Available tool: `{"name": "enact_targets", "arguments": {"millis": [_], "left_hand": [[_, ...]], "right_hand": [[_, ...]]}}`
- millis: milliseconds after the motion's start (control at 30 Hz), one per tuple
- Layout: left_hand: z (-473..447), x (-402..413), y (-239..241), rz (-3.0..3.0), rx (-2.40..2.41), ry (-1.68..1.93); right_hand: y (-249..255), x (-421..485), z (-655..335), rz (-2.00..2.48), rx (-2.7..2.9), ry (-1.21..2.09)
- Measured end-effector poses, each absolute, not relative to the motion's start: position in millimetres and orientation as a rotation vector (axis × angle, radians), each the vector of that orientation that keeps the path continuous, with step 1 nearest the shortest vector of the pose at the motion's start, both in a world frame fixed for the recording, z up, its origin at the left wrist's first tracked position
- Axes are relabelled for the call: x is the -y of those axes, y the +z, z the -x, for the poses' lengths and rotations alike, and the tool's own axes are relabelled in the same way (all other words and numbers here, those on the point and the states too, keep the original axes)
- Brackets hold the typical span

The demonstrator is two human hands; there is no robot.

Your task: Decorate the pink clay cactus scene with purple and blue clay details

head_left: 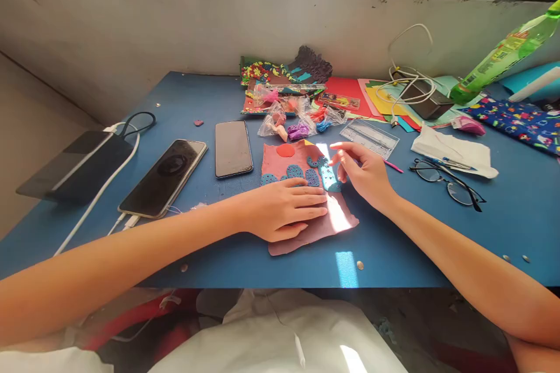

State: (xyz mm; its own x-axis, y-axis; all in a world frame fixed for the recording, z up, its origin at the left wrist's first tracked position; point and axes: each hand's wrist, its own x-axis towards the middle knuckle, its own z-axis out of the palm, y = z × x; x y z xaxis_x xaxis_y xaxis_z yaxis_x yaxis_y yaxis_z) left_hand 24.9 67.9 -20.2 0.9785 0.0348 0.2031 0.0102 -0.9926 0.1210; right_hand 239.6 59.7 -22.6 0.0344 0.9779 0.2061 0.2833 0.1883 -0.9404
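A pink clay picture (319,232) lies on the blue table, with an orange-red disc (286,151) in its upper left. Blue clay shapes with small dark dots (294,171) run across its middle, and a blue dotted column (329,178) stands in bright sunlight at the right. My left hand (286,210) rests flat on the lower part of the picture, fingers stretched out, hiding some of it. Just above the column's right side is my right hand (361,172), its thumb and forefinger drawn together; anything between the fingertips is too small to make out.
Behind the picture lie small bags of coloured clay (300,128) and a clear plastic case (370,138). Two phones (234,148) and a black box with cables (79,163) are left. Glasses (448,182), a white tissue (455,148) and a green bottle (507,58) are right.
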Motion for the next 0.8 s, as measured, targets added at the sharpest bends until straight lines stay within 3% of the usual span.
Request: {"name": "enact_targets", "arguments": {"millis": [333,800], "left_hand": [[-37,-46,-22,-3.115,-0.523,0.353],[-35,-45,-28,-3.033,-0.533,0.476]], "right_hand": [[-26,-54,-239,1.268,1.743,0.673],[-24,-47,-229,1.301,1.976,0.482]]}}
